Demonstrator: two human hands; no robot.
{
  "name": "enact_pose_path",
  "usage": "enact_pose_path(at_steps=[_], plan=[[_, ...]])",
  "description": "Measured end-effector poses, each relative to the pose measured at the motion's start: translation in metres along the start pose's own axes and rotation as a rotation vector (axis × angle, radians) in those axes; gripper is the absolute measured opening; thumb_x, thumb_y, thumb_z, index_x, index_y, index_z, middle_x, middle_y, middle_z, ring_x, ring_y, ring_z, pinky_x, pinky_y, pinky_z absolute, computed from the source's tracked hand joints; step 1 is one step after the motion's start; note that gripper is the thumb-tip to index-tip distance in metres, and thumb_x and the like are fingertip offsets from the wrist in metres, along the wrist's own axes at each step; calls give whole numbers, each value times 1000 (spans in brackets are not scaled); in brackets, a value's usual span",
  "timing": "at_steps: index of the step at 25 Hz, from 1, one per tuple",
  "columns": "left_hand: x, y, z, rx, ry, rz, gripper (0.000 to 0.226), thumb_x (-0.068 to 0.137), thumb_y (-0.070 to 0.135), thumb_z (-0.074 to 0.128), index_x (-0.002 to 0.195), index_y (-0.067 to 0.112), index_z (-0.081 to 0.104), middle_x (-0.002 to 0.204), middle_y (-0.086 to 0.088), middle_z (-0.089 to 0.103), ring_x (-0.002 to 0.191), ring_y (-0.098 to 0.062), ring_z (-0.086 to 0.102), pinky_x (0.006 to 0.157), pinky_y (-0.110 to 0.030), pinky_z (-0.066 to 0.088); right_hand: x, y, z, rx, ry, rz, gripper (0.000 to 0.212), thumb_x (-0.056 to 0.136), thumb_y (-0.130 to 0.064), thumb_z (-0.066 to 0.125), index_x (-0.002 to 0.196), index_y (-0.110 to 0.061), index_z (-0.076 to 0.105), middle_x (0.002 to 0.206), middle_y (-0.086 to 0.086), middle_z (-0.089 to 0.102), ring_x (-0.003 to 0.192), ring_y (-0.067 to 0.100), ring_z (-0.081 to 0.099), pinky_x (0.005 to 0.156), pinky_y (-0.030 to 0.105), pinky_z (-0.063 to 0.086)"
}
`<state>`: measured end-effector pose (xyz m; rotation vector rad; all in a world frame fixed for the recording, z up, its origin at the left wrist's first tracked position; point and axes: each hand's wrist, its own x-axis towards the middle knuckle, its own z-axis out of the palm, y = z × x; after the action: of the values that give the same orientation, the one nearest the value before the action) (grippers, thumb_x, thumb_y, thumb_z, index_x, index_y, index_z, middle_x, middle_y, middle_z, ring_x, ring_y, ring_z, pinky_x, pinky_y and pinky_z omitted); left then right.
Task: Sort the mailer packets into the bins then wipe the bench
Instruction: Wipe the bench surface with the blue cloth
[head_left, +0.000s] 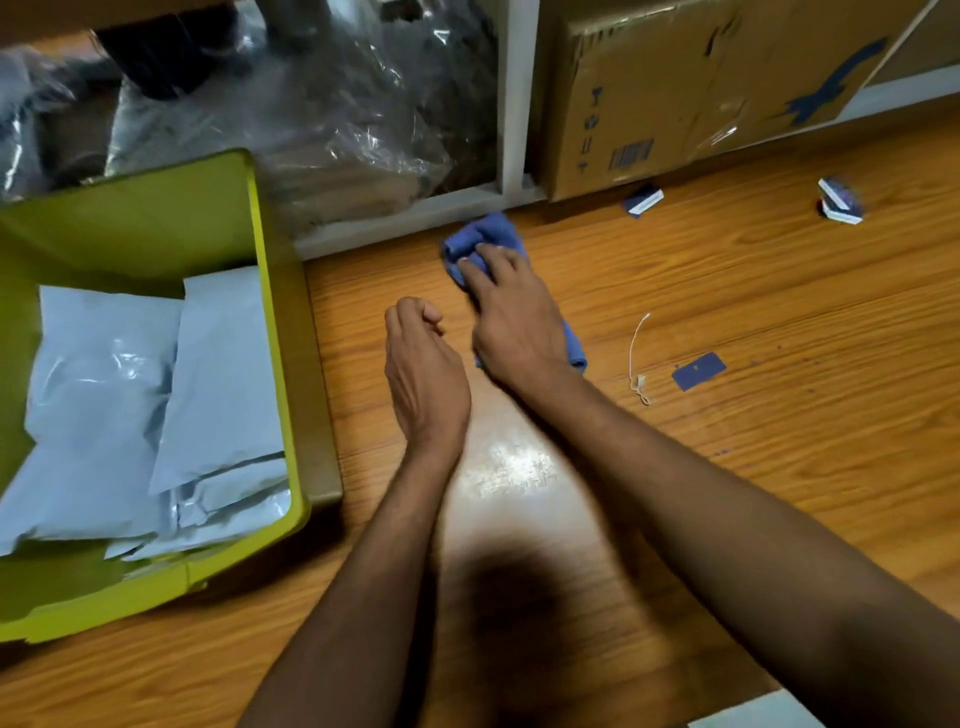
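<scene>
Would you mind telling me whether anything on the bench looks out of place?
Yes. Loose scraps lie on the bench to the right of the blue cloth: a blue card tag, a white string and small blue-and-white pieces near the cardboard box. They clutter the surface that the right hand is wiping.

You have one green bin (130, 223), at least three mailer packets (104, 389), one blue cloth (488, 234), one cardboard box (675, 93) and one blue tag (698, 370).

Arms bare: left forearm (358, 571) and right forearm (717, 499) uncovered along whole visible length; left grip (423, 364), right grip (511, 317) likewise bare.
</scene>
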<state>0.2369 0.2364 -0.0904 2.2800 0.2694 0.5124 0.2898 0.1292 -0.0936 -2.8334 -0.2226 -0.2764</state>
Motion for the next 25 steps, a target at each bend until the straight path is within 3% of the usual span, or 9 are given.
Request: enact_pose_path(at_steps=[2, 5, 7, 10, 12, 15, 19, 22, 25], plan=[[3, 0, -1, -76, 83, -72, 24, 87, -5, 39, 100, 8, 55, 102, -9, 56, 89, -23, 52, 76, -25, 34, 7, -19, 8, -40, -73, -175, 56, 93, -32, 49, 146, -14, 52, 151, 13, 49, 140, 30, 42, 112, 41, 37], [2, -3, -2, -57, 65, -82, 25, 89, -3, 44, 105, 9, 59, 110, -12, 59, 101, -27, 56, 87, -34, 42, 17, 4, 4, -80, -37, -10, 59, 100, -42, 33, 152, -16, 45, 158, 13, 41, 148, 29, 34, 119, 46, 30], [-3, -7, -3, 141, -73, 12, 29, 96, 9, 49, 122, 12, 61, 133, -11, 57, 125, -28, 51, 105, -46, 41, 20, 34, -5, -109, -49, 96, 60, 103, -44, 28, 155, -17, 38, 163, 13, 34, 152, 29, 27, 124, 46, 24], [-17, -19, -11, 502, -372, 137, 59, 108, 44, 29, 159, 15, 32, 170, -6, 23, 157, -29, 16, 126, -49, 10, 6, 35, -13, -111, -49, 128, 59, 104, -41, 26, 158, -17, 34, 165, 13, 30, 154, 29, 23, 124, 45, 19], [-22, -26, -18, 568, -425, 142, 69, 106, 57, 17, 164, 19, 18, 172, -1, 9, 159, -26, 4, 127, -48, 4, -22, 9, -9, -114, -61, 16, 58, 104, -39, 27, 157, -19, 35, 165, 12, 31, 154, 29, 24, 125, 45, 22], [-24, -25, -20, 592, -421, 136, 70, 105, 59, 14, 164, 22, 14, 173, 1, 6, 159, -24, 1, 127, -48, 3, -14, 19, -6, -179, -81, -119, 58, 102, -37, 29, 156, -17, 37, 162, 15, 35, 152, 31, 28, 123, 46, 25], [-25, -23, -20, 579, -410, 125, 67, 107, 55, 16, 164, 21, 17, 172, 0, 9, 159, -24, 3, 128, -48, 4, 16, 44, -14, -133, -12, 204, 57, 92, -24, 43, 148, -13, 47, 153, 15, 46, 144, 30, 38, 119, 41, 31], [-21, -24, -17, 552, -377, 136, 60, 109, 41, 20, 163, 14, 22, 172, -3, 14, 159, -25, 9, 128, -47, 10, 4, -9, -6, 28, -52, -106, 54, 84, -14, 57, 138, -17, 60, 147, 7, 53, 137, 25, 45, 108, 36, 39], [-23, -26, -18, 532, -334, 148, 57, 109, 31, 23, 161, 9, 26, 170, -7, 21, 158, -26, 15, 128, -45, 14, 33, -29, 0, 18, -136, -353, 54, 91, -27, 44, 143, -20, 57, 148, 6, 53, 138, 25, 44, 111, 37, 37]])
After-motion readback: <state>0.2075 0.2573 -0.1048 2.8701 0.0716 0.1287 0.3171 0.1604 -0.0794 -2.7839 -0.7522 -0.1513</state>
